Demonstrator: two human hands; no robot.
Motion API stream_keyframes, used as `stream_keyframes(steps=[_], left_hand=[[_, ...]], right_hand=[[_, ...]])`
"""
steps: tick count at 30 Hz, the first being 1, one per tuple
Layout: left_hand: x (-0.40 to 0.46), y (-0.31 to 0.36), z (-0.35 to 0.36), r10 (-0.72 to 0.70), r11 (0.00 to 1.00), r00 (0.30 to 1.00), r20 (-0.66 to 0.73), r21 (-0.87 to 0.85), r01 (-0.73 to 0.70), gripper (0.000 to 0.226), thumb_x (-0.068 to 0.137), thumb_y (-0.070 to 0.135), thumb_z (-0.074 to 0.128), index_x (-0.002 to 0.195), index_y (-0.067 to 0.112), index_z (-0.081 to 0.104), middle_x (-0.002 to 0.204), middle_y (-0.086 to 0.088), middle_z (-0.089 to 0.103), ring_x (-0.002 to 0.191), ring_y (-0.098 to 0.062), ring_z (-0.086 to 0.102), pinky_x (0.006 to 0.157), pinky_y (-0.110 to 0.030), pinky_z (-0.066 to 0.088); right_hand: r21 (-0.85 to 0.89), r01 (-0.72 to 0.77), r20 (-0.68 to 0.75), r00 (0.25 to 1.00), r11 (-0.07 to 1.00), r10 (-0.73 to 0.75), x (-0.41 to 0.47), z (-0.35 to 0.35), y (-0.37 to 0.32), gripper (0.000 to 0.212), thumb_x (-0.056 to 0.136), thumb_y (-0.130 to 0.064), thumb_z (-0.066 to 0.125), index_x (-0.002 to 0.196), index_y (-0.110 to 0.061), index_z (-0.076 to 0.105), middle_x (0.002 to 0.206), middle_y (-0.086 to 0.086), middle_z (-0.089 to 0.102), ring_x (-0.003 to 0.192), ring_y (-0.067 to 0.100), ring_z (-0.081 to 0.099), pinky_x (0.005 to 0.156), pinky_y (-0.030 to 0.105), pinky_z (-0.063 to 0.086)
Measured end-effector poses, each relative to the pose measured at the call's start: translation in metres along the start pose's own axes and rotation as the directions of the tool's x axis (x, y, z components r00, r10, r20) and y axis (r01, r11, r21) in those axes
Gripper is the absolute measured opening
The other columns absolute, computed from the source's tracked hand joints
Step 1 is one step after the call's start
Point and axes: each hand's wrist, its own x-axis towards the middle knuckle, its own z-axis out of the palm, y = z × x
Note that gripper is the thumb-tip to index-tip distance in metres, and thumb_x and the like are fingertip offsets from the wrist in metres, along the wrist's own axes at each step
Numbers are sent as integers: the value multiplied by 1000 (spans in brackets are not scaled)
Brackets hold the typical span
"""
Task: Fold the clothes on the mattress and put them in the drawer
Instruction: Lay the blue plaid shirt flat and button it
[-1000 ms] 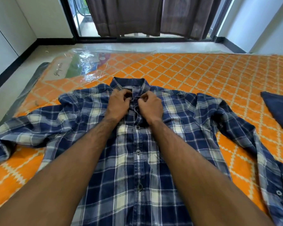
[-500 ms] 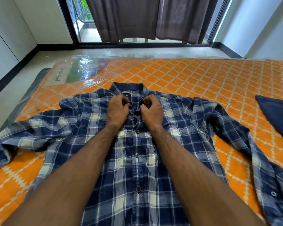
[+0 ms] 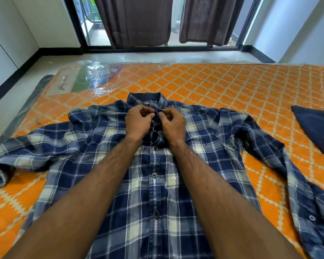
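Observation:
A blue and white plaid shirt (image 3: pixel 105 152) lies front up on the orange patterned mattress (image 3: pixel 232 86), sleeves spread to both sides, its front buttoned below my hands. My left hand (image 3: pixel 137 123) pinches the shirt's placket just under the collar. My right hand (image 3: pixel 173 125) pinches the other edge of the placket right beside it, at the top button. The fingertips of both hands almost meet there. A dark blue garment (image 3: pixel 318 128) lies at the mattress's right edge, partly cut off by the frame.
A clear plastic sheet (image 3: pixel 86 79) covers the far left corner of the mattress. Beyond it runs pale floor (image 3: pixel 45 64), then a glass sliding door with dark curtains (image 3: pixel 138 19). White cabinet fronts (image 3: pixel 0 53) line the left wall.
Both hands have lifted slightly from the shirt and shifted up toward the collar, now pinching the placket at the top button. The camera has tilted a little upward.

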Motion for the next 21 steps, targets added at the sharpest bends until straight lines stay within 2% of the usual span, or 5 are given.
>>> stream_keyframes(steps=[6, 9, 13, 18, 21], left_hand=[[-2, -9, 1, -59, 990, 998, -16, -132, 56, 10, 92, 7, 70, 98, 13, 75, 90, 0, 74, 80, -9, 70, 73, -23, 57], [-2, -9, 2, -70, 988, 998, -5, -141, 68, 12, 92, 7, 69, 100, 11, 77, 91, -1, 76, 81, -10, 71, 74, -23, 58], [-3, -10, 1, -70, 988, 998, -5, -137, 69, 12, 92, 7, 69, 100, 11, 78, 89, -1, 76, 77, -8, 70, 70, -21, 57], [-2, -12, -1, -76, 985, 997, 3, -155, 75, 11, 92, 8, 70, 100, 11, 76, 89, -1, 74, 74, -8, 69, 58, -17, 52], [-2, -13, -2, -86, 985, 996, 4, -152, 85, 10, 91, 7, 70, 99, 12, 75, 89, -2, 74, 71, -8, 67, 52, -17, 50]], right_hand=[[29, -24, -30, 999, 999, 24, -3, -2, -4, 7, 88, -20, 70, 90, -18, 64, 74, -8, 65, 61, 4, 60, 59, 30, 57], [23, 34, -51, 998, 999, -32, -5, -3, -3, 8, 88, -19, 69, 89, -19, 61, 71, -12, 61, 62, 1, 56, 63, 31, 56], [-14, 117, -32, 993, 993, -118, -9, -1, -2, 10, 89, -16, 69, 89, -20, 60, 73, -13, 59, 65, -4, 54, 65, 22, 50], [-139, 185, 1, 982, 973, -187, -9, 5, -2, 11, 88, -19, 71, 88, -22, 61, 91, -2, 64, 82, 14, 62, 74, 39, 57], [-189, 199, 15, 980, 962, -200, -9, 7, 0, 9, 88, -19, 71, 89, -21, 62, 94, -2, 62, 85, 16, 62, 77, 41, 58]])
